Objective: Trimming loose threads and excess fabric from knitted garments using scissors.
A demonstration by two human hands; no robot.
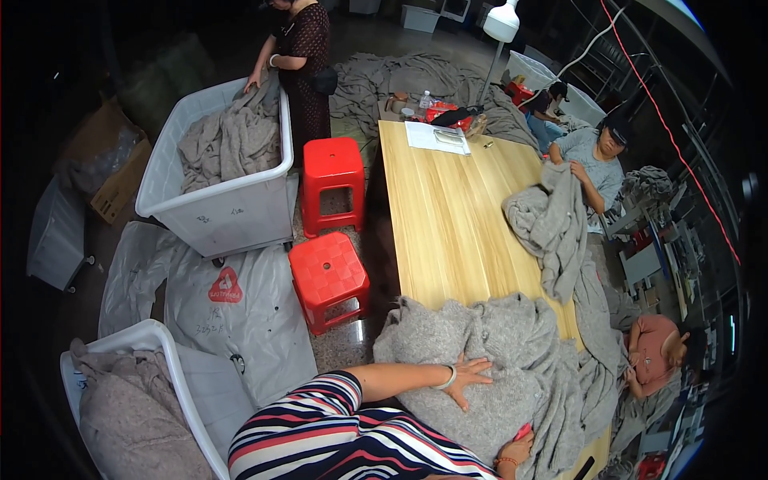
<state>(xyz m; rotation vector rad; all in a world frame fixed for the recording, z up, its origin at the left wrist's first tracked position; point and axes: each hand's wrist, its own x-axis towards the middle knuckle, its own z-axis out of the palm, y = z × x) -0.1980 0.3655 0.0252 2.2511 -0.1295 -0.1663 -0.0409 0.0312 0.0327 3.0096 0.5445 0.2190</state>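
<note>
Standing just left of the pale wood-grain rectangular table [436, 220], in the head view, are two square red plastic stools [332, 160], with a white wheeled plastic tub [228, 220] of grey cloth beyond them. Across the table, a co-worker in a grey T-shirt [596, 156] holds up a second grey fabric bundle [552, 220], which covers part of the right edge. A nearer white tub [196, 400] is cut off below; a small black object [585, 467] there is hard to identify. The right hand [516, 450] is curled around a pinkish-red object [523, 432], mostly hidden. Fuzzy, mottled grey fabric [436, 336] lies crumpled over the table's near end, deeply folded; the left hand [468, 382] presses flat on it, fingers spread.
</note>
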